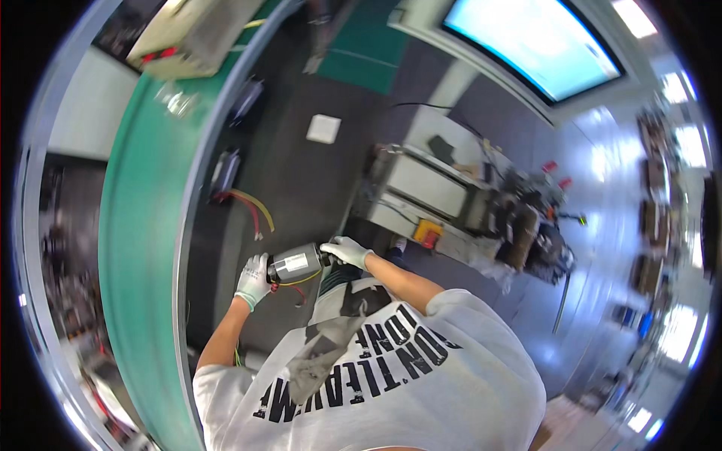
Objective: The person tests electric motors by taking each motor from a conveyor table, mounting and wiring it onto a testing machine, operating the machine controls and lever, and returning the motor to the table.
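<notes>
I see both gloved hands, left hand (253, 279) and right hand (346, 250), fingers wrapped round a grey motor (295, 264)

A small cylindrical motor (296, 263) — grey metal body with a pale rectangular label on its side — lies roughly level, tilted a little upward toward the right. Its darker end cap points right, its other end left. Thin wires, yellow and red (295, 284), trail from its underside and hang in a loose curl just below it. It is held up off the dark desk (293, 180), close in front of the person's chest — gripped at both ends by white-gloved fingers.
</notes>
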